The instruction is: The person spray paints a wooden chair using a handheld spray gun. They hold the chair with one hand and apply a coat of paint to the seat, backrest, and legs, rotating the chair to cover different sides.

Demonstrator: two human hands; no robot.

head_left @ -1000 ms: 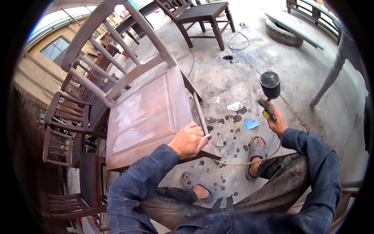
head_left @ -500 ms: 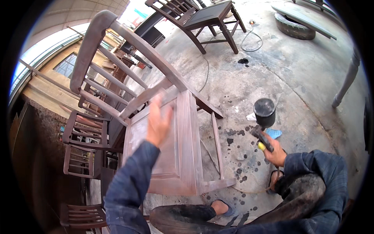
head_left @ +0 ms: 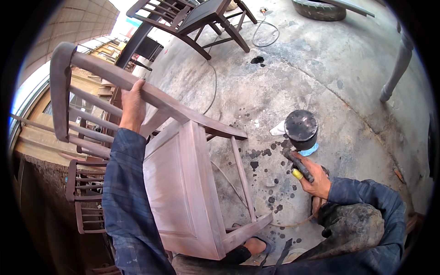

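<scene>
- Left hand (head_left: 133,107): I see it closed around the back post (head_left: 165,102) of the reddish-brown chair (head_left: 204,192). A second ago it lay at the seat's side edge, and half a second ago it passed, blurred, over the seat.
- Seat (head_left: 167,197): no hand now covers its pale, cloudy panel; I judge that the chair is being steadied or handled by its back. I cannot tell whether the grip bears weight.
- Chair position: it stands in front and to the left, its seat turned toward the viewer.
- Right hand (head_left: 317,178): wrapped around the handle of a spray gun (head_left: 300,165) topped by a black cup (head_left: 301,128). This grip is unchanged, and I cannot make out the trigger.
- Spacing: the hands are well apart; the gun hangs to the chair's right over the spotted concrete floor (head_left: 321,91), which I read as being set aside while the left hand works.
- Surroundings: a white piece (head_left: 277,129) and a blue piece (head_left: 311,150) show partly behind the cup.
</scene>
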